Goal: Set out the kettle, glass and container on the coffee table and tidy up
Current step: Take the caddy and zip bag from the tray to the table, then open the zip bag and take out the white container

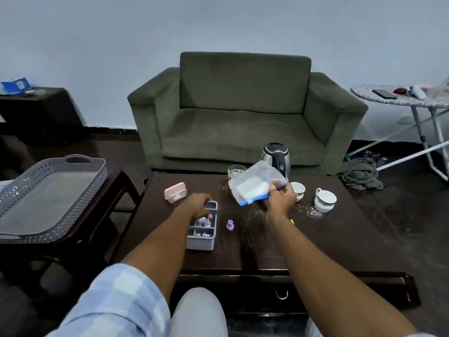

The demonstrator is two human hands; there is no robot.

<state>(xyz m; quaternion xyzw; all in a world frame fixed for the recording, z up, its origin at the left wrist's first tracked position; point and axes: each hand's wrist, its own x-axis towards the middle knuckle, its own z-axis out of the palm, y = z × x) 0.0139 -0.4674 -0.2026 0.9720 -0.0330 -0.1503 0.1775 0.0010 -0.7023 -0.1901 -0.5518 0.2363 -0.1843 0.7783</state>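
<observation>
A steel kettle [277, 158] with a black lid stands at the far edge of the dark coffee table [340, 239]. A clear glass [234, 171] sits just left of it. A grey compartmented container [202, 229] lies near the table's middle-left, and my left hand [199, 207] grips its far rim, fingers reaching inside. My right hand [281, 199] holds up a clear zip bag of white powder [252, 186] with a blue seal, in front of the kettle. White powder is spilled on the table near the bag.
Two white cups [325, 200] stand right of my right hand. A pink box [175, 192] and a small purple cap [229, 225] lie near the container. A grey perforated tray [48, 193] rests on a side table at left. A green sofa [243, 110] stands behind.
</observation>
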